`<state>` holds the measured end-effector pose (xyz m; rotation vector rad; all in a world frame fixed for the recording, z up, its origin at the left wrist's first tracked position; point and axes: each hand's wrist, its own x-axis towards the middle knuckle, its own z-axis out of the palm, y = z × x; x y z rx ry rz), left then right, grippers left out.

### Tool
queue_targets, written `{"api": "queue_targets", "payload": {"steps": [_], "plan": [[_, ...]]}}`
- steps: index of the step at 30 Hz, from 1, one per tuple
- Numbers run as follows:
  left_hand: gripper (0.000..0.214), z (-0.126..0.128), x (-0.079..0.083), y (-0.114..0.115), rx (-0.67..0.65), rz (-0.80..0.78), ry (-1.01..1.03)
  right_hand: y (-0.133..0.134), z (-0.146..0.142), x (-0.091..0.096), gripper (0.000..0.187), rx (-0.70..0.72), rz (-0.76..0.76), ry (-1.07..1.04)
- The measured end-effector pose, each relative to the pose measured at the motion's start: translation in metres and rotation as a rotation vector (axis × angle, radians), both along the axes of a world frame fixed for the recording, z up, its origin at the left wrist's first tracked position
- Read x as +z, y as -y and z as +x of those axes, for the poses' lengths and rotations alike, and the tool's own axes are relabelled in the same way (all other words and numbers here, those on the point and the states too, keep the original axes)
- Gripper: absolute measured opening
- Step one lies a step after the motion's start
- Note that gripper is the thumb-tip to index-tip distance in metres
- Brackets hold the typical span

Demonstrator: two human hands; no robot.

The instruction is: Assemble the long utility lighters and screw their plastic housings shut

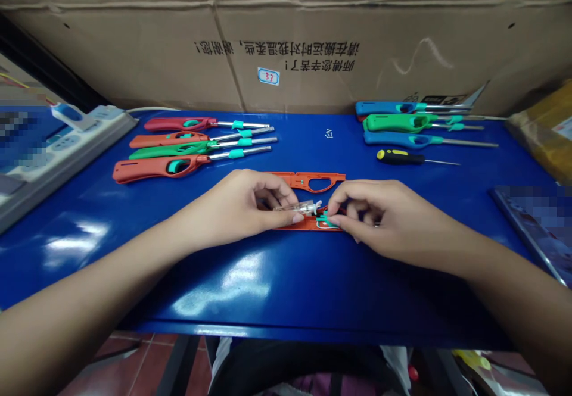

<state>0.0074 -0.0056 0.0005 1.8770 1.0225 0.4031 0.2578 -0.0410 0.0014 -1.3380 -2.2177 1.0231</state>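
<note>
My left hand [254,202] pinches a small clear gas tank [300,207] with a white valve end, held just above an orange lighter shell half [297,224]. The fingers of my right hand [366,211] are closed on a teal trigger [329,220] at the right part of that shell. A thin white wire loops beside the trigger. Behind my hands lies the other orange shell half [308,180], with its oval trigger opening showing. My right fingers hide the shell's right end.
Several long-necked lighters [174,165] lie at the back left, and more lighters [397,123] at the back right. A black and yellow screwdriver [402,157] lies in front of those. A power strip [74,152] runs along the left; a cardboard box [156,56] stands behind.
</note>
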Motion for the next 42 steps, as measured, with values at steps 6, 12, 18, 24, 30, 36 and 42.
{"api": "queue_targets", "payload": {"steps": [6,12,18,24,30,36,42], "plan": [[0.022,-0.0017,-0.0007,-0.0007,-0.012,0.011,-0.008,-0.0019,-0.0043,-0.0025,0.008,-0.101,-0.229,-0.161],[0.021,-0.001,0.0003,-0.0012,-0.019,0.024,-0.008,-0.0016,-0.0057,-0.0015,0.008,-0.088,-0.188,-0.13],[0.023,-0.0012,-0.0002,-0.0012,-0.019,0.022,-0.003,-0.0002,-0.0048,-0.0024,0.007,-0.09,-0.171,-0.128],[0.023,-0.0009,0.0003,-0.0007,-0.021,-0.001,-0.005,-0.0019,-0.0069,-0.0024,0.006,-0.068,-0.143,-0.094],[0.021,-0.0011,0.0005,-0.0002,-0.014,0.008,-0.009,-0.0018,-0.0048,-0.002,0.006,-0.07,-0.151,-0.098],[0.02,-0.0008,0.0004,-0.0001,-0.018,0.018,-0.009,-0.0019,-0.0045,-0.0022,0.007,-0.07,-0.146,-0.088],[0.019,0.0,-0.0008,-0.0002,-0.017,0.031,-0.006,-0.002,-0.0048,-0.0014,0.007,-0.07,-0.125,-0.069]]}}
